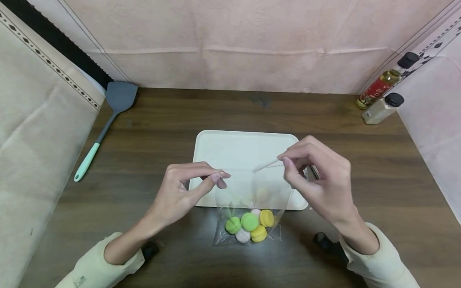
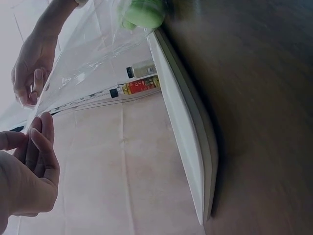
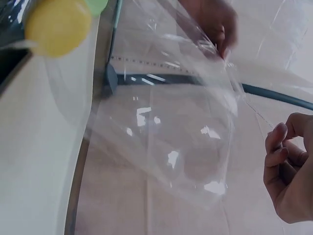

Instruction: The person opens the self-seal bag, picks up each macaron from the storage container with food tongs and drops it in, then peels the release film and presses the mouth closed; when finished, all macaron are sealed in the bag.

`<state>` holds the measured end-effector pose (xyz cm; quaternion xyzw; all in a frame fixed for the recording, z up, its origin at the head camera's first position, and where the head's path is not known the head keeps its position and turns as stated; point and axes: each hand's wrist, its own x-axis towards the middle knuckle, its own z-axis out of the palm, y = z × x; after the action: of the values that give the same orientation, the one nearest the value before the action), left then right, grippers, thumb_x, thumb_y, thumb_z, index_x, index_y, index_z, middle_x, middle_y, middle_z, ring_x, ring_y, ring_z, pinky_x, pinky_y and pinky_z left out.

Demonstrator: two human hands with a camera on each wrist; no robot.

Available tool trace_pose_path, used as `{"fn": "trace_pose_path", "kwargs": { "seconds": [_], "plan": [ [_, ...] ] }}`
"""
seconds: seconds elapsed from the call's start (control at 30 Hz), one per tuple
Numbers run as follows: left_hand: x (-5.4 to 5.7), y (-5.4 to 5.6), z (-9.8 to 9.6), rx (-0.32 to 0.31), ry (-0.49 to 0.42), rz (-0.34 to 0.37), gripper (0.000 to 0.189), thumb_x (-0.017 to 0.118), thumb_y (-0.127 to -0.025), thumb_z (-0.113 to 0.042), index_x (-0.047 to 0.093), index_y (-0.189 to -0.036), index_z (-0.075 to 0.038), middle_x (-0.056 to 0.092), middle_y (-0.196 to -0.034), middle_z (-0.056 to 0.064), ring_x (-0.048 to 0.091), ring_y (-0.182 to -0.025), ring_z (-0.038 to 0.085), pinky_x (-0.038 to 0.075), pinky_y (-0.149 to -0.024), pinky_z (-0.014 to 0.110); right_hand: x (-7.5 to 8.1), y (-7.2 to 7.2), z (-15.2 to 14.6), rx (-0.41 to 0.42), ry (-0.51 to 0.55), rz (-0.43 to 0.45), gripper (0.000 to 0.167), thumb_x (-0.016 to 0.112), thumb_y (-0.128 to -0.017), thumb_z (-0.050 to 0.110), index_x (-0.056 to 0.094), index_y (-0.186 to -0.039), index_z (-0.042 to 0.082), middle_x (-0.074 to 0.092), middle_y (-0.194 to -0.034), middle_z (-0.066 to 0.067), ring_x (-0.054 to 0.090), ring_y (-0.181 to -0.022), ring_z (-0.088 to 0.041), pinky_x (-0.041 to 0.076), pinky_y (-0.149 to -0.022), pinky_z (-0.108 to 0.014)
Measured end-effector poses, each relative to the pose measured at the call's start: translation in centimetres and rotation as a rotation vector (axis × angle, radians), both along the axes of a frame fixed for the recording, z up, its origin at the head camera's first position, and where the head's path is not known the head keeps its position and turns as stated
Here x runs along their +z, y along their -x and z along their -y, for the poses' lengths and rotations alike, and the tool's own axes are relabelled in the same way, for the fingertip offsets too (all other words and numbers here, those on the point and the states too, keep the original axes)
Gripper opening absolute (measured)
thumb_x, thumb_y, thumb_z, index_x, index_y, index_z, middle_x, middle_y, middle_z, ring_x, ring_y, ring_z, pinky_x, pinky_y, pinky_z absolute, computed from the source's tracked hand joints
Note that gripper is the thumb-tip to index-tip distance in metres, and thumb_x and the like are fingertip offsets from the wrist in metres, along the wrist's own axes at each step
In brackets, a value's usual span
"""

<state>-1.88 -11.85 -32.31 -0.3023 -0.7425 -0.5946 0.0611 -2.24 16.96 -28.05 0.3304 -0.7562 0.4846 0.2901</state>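
A clear plastic bag (image 1: 225, 239) hangs between the hands, with several green (image 1: 249, 221), yellow (image 1: 267, 218) and white macarons (image 1: 243, 235) gathered at its bottom. My left hand (image 1: 187, 188) pinches the bag's upper left edge between thumb and forefinger. On the other side, my right hand (image 1: 320, 176) pinches the end of a thin, whitish strip (image 1: 266, 165) with thumb and fingertips. In the right wrist view this strip (image 3: 258, 113) stretches from the bag's top edge to the right fingers (image 3: 278, 137). The clear film (image 3: 171, 142) sags below it, creased and shiny.
Behind the bag, a white rectangular tray (image 1: 230, 146) lies on the wooden table (image 1: 173, 116). A grey spatula with a mint handle (image 1: 104, 128) lies at the left. Back right stand an oil bottle with a red label (image 1: 378, 90) and a black-capped seasoning jar (image 1: 381, 110).
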Motion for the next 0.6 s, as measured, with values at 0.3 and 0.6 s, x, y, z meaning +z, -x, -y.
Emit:
{"fn": "trace_pose_path", "kwargs": {
  "seconds": [0.3,0.6],
  "plan": [
    [-0.4,0.2,0.2,0.008,0.006,-0.023,0.023,0.068,-0.103,0.006,0.086,-0.108,-0.006,0.084,-0.094,0.000,0.079,-0.089,0.014,0.059,-0.092,0.025,0.7,-0.6,-2.9,-0.043,0.155,0.076,0.006,0.065,-0.089,-0.018,0.069,-0.084,-0.017,0.076,-0.088,-0.007,0.064,-0.070,0.000,0.052,-0.067,-0.010],
    [-0.7,0.3,0.2,0.010,-0.022,0.012,0.025,0.067,-0.102,0.008,0.085,-0.097,-0.008,0.085,-0.101,0.003,0.079,-0.091,0.015,0.059,-0.090,0.025,0.9,-1.0,-5.6,0.014,0.368,0.126,0.004,0.061,-0.087,-0.025,0.064,-0.086,-0.028,0.075,-0.085,-0.007,0.063,-0.058,-0.004,0.051,-0.058,-0.013]
  ]
}}
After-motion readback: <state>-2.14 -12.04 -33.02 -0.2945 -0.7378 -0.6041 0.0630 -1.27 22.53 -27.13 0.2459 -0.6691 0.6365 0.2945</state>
